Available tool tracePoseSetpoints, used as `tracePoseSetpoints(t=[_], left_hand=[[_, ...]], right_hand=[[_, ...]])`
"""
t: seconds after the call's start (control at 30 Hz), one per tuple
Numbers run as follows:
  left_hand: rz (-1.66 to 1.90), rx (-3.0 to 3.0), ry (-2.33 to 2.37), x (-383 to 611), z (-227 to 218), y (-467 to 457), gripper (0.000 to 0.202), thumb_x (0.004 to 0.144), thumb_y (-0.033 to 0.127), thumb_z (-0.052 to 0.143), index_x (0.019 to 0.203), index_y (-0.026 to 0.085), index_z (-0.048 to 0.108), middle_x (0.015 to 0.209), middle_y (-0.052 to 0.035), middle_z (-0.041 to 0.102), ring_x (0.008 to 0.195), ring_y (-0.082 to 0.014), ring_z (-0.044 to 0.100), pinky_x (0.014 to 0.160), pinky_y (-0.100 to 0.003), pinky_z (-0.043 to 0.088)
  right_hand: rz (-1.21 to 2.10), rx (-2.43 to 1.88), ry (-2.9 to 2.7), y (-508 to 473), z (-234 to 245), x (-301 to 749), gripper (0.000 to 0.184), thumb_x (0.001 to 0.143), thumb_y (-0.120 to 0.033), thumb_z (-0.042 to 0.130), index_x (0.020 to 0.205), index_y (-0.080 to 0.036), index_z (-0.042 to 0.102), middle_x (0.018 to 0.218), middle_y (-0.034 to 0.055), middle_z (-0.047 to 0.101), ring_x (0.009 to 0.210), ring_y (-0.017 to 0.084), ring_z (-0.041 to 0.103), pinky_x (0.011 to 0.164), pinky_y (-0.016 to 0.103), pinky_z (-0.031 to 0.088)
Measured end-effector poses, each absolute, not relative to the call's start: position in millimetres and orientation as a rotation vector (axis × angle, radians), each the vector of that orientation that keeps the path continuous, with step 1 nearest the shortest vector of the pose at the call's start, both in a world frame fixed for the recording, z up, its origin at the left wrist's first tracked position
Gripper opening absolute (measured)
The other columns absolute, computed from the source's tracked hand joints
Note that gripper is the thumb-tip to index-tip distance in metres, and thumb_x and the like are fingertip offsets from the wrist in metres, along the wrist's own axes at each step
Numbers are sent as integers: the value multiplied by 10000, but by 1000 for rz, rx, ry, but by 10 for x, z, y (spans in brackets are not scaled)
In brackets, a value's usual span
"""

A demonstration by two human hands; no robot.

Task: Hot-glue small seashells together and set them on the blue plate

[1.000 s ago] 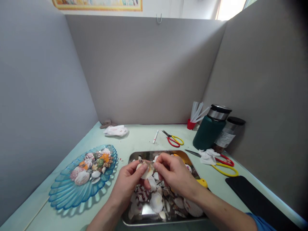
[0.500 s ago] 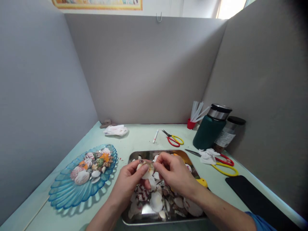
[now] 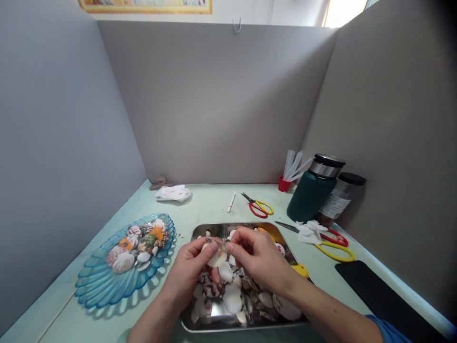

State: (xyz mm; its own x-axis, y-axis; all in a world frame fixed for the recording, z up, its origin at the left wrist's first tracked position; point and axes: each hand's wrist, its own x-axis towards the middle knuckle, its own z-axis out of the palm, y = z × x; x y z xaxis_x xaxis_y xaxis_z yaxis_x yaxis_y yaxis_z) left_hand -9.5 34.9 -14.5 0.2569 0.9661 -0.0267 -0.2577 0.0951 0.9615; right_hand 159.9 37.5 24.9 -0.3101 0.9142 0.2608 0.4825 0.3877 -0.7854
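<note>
Above the metal tray (image 3: pixel 217 312), my left hand (image 3: pixel 189 267) holds a pale, brownish-tinged seashell (image 3: pixel 217 257) between thumb and fingers. Against the right edge of that shell, the thumb and forefinger of my right hand (image 3: pixel 262 259) are pinched together; whether they also grip something tiny is hidden. Loose shells fill much of the tray under both hands, among them a white scallop shell (image 3: pixel 232 300) and a dark red-and-white one (image 3: pixel 210 287). A yellow handle (image 3: pixel 300 270) sticks out at the tray's right side, partly behind my right forearm.
On the left stands a blue shell-shaped plate (image 3: pixel 102 288) with several shells. Small scissors (image 3: pixel 260 208) and a white marker (image 3: pixel 231 202) lie behind the tray. To the right are larger scissors (image 3: pixel 333 251), tissue (image 3: pixel 310 232), a green bottle (image 3: pixel 310 195), a jar (image 3: pixel 337 200) and a black phone-like slab (image 3: pixel 374 295).
The shell has tilted slightly between my fingers, showing more of its pale face. Both hands stay nearly in place. The whole view has shifted a touch.
</note>
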Motion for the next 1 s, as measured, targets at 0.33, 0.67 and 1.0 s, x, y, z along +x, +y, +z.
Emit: tracePoseSetpoints(t=[0.33, 0.67, 1.0], left_hand=[[1105, 1099, 882, -76, -127, 339, 237, 819, 350, 593, 903, 135, 647, 579, 11, 621, 363, -67, 513, 393, -168, 398], [1105, 1120, 950, -56, -113, 341, 281, 797, 368, 614, 952, 133, 625, 481, 37, 573, 298, -35, 427, 316, -128, 279], [1163, 1065, 921, -59, -114, 343, 208, 795, 352, 617, 826, 146, 609, 430, 65, 517, 303, -26, 403, 344, -115, 287]], right_hand=[[642, -1179, -2037, 378, 251, 1611, 219, 859, -235, 508, 646, -190, 490, 529, -55, 497, 515, 95, 444, 506, 212, 292], [592, -1229, -2020, 414, 236, 1598, 211, 860, -239, 496, 655, -190, 501, 530, -50, 498, 507, 98, 436, 496, 212, 285], [661, -1184, -2030, 397, 229, 1602, 182, 872, -236, 496, 696, -197, 514, 544, -53, 521, 527, 103, 464, 509, 210, 302]])
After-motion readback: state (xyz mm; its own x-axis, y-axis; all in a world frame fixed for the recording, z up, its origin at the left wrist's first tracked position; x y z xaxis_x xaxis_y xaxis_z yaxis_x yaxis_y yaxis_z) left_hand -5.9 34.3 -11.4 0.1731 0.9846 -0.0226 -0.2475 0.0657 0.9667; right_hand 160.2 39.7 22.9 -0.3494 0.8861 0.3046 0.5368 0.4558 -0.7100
